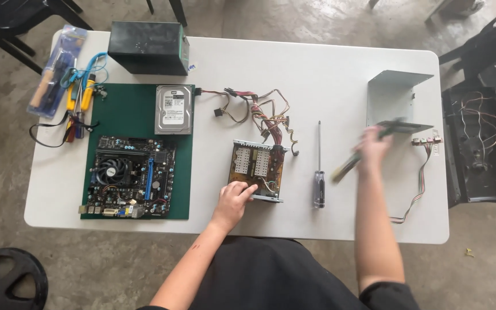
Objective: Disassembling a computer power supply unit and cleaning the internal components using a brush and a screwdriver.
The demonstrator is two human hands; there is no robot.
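My left hand [233, 198] rests on the near left corner of an opened power supply unit [258, 169], whose circuit board and coloured wire bundle [262, 112] are exposed. My right hand [372, 150] is raised and blurred, gripping a long thin tool with a yellow-green handle [348, 165], just in front of a bent grey metal cover [395, 101]. A long screwdriver with a dark handle [318, 172] lies on the white table [317, 69] between my hands.
A green mat [130, 106] holds a motherboard [128, 177] and a hard drive [174, 109]. A black box [148, 47] stands behind it. Hand tools [73, 95] lie at the far left. A small panel with ribbon cable [423, 172] lies right. An open computer case [483, 149] stands beside the table.
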